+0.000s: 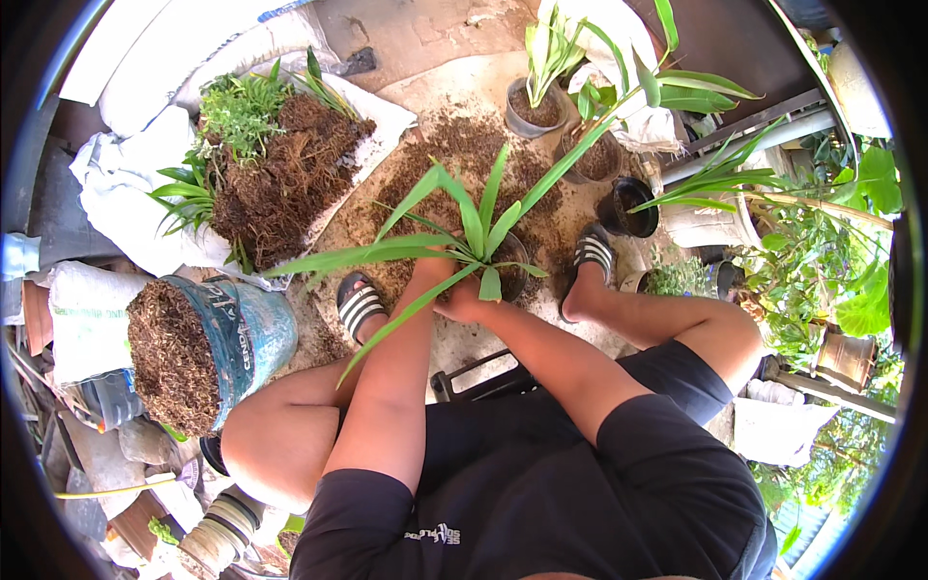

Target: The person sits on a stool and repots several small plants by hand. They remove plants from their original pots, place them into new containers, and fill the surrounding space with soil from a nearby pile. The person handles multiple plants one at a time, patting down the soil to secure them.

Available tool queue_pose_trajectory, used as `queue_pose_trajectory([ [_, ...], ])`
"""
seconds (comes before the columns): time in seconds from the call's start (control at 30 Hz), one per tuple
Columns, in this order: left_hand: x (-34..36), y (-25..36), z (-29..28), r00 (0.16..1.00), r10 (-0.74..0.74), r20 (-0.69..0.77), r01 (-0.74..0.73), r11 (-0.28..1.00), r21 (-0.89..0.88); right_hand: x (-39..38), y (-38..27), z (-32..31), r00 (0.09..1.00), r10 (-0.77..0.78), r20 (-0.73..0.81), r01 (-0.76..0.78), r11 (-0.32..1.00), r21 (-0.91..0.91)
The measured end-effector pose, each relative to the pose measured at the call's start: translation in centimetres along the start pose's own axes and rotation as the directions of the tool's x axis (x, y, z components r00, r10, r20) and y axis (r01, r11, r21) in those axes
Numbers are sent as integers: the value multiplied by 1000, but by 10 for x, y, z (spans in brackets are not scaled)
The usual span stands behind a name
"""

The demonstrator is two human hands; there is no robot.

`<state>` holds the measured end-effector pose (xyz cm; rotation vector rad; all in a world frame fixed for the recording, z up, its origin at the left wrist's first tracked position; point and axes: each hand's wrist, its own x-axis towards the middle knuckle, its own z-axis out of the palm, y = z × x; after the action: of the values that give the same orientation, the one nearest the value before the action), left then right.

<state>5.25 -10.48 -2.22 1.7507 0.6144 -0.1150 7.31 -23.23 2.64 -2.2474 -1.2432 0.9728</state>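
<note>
Black cloth of my T-shirt (580,493) fills the lower edge, with my bent knees spread to either side. Past it, my two bare forearms reach forward and converge at the strap-leaved plant (474,237), which rises from a dark round pot (514,280) on the floor between my striped sandals (360,304). My left hand (437,265) is at the near left of its base, with my right hand (461,302) just beside it. Leaves hide most of my fingers, so I cannot tell whether they are closed on anything. Left of my knee stands a blue bucket (253,329) full of brown potting mix (174,358). Farther out, loose soil (445,155) covers the floor, a root-matted clump of plants (290,184) lies on a white sack (126,208), and a grey pot (534,124) holds another leafy plant (551,53).
</note>
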Motion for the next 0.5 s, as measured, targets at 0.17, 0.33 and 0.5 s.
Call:
queue_pose_trajectory([
  [0.17,-13,23,2,998,28,-54,-24,997,78,2,-9,-34,949,109,295,-77,990,-119],
  [0.33,-4,-6,5,985,152,-85,-131,969,208,-45,-6,-34,815,482,322,-375,862,-341],
  [0.5,-9,10,8,986,52,-158,7,936,352,-51,4,-38,775,544,322,-383,809,-445],
])
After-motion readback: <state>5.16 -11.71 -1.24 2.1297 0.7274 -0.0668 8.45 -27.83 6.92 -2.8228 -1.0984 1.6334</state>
